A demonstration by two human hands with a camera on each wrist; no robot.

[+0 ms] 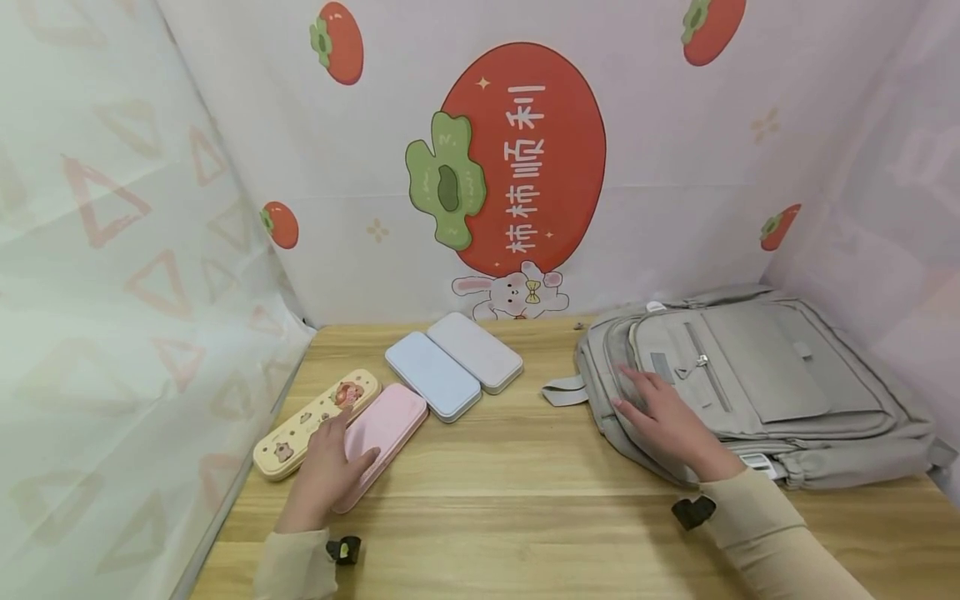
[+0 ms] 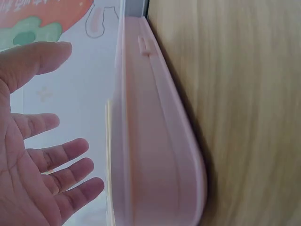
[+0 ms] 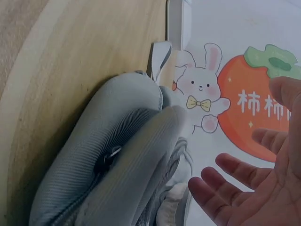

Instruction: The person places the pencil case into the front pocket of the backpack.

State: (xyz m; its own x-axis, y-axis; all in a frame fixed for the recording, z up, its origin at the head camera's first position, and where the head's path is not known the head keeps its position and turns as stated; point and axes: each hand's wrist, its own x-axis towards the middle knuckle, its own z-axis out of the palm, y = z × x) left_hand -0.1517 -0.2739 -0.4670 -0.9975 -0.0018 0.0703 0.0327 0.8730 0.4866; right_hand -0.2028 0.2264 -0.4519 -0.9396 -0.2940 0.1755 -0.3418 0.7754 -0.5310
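My left hand (image 1: 324, 471) hovers over the near end of a pink pencil case (image 1: 386, 414), fingers spread. In the left wrist view the pink case's side shows a seam and a small tab, and the fingers are apart from it. Left of it lies a yellow case (image 1: 300, 433) with cartoon prints. On the right, a grey backpack (image 1: 772, 367) lies flat, its top end toward the middle of the table. Over that end is my right hand (image 1: 663, 417), fingers loosely extended. The right wrist view shows a gap between those fingers and the backpack's zipped edge (image 3: 106, 160), with nothing held.
A blue case (image 1: 433, 375) and a pale grey case (image 1: 476, 350) lie side by side at the back of the wooden table (image 1: 510, 508). The backpack's loop (image 1: 564, 391) sticks out leftward. Behind stands a printed backdrop (image 1: 660, 250), with fabric walls on both sides.
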